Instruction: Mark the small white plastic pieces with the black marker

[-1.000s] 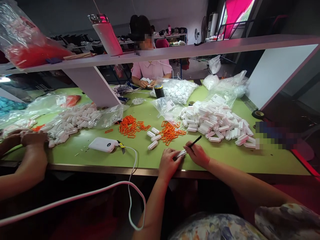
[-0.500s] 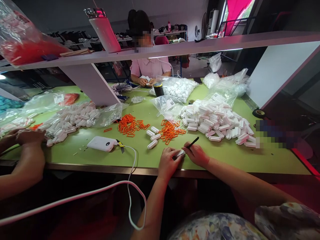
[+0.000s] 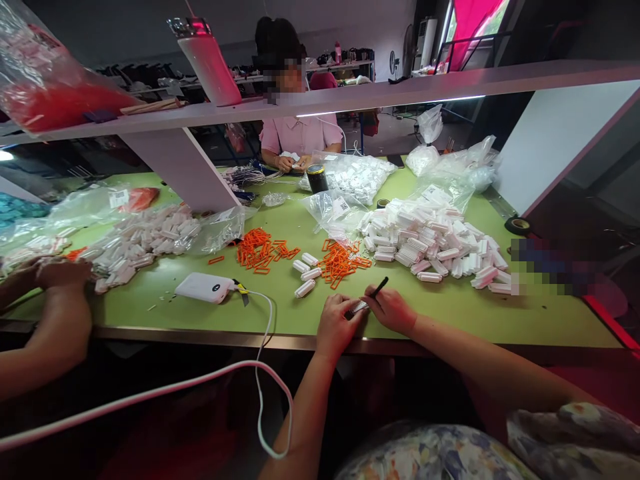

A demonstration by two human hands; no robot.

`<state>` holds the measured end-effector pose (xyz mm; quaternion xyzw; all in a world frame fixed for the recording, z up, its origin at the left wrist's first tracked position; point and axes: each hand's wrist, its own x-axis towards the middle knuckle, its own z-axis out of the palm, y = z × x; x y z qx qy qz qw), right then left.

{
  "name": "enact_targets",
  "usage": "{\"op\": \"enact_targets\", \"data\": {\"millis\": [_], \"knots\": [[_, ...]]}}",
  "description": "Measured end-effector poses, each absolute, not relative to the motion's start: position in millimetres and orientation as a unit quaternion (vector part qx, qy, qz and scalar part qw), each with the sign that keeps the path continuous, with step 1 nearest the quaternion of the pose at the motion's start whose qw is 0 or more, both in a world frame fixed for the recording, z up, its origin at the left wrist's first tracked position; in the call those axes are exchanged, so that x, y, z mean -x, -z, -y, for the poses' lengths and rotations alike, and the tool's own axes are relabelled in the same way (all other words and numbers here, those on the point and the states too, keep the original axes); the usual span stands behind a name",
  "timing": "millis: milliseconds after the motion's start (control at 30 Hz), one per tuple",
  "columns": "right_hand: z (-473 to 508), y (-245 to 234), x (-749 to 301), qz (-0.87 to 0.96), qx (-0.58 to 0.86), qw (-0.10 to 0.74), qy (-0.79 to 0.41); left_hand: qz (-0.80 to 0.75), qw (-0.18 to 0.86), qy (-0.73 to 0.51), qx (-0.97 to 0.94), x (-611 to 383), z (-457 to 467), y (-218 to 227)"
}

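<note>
My left hand (image 3: pixel 336 323) is closed on a small white plastic connector housing (image 3: pixel 359 307) close to the table's front edge. In my right hand (image 3: pixel 395 311) is a thin black pen-like tool (image 3: pixel 380 287), its upper end pointing up and to the right. The tool's lower end meets the white housing, though my fingers hide the tip. Just beyond my hands lies a heap of orange rectangular frames (image 3: pixel 344 264). Several white housings (image 3: pixel 305 288) sit apart to its left. A large pile of white housings (image 3: pixel 435 240) spreads to the right.
A white power bank (image 3: pixel 204 287) with a white cable (image 3: pixel 273 307) lies left of my hands. Another orange heap (image 3: pixel 260 249) is behind it. At far left are a co-worker's hands (image 3: pixel 63 272). Across the table a person (image 3: pixel 300 137) handles small white pieces. A shelf (image 3: pixel 350 95) spans above.
My right hand and the black tool have shifted slightly left, and the tool leans a little differently. My left hand stays in place on the white housing.
</note>
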<state>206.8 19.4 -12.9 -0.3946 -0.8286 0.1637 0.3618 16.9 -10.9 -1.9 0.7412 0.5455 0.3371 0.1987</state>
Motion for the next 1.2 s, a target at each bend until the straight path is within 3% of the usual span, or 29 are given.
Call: {"op": "enact_targets", "data": {"millis": [200, 467, 1200], "knots": [[-21.4, 13.9, -204.7, 0.834, 0.393, 0.356, -0.156, -0.543, 0.199, -0.333, -0.744, -17.0, 10.7, 1.3], [-19.4, 6.5, -208.5, 0.801, 0.395, 0.417, -0.169, -0.548, 0.205, -0.339, -0.737, -19.4, 11.8, -0.7], [-17.9, 8.7, -205.0, 0.847, 0.397, 0.332, -0.122, -0.548, 0.199, -0.326, -0.744, -18.0, 12.0, -0.1]]}}
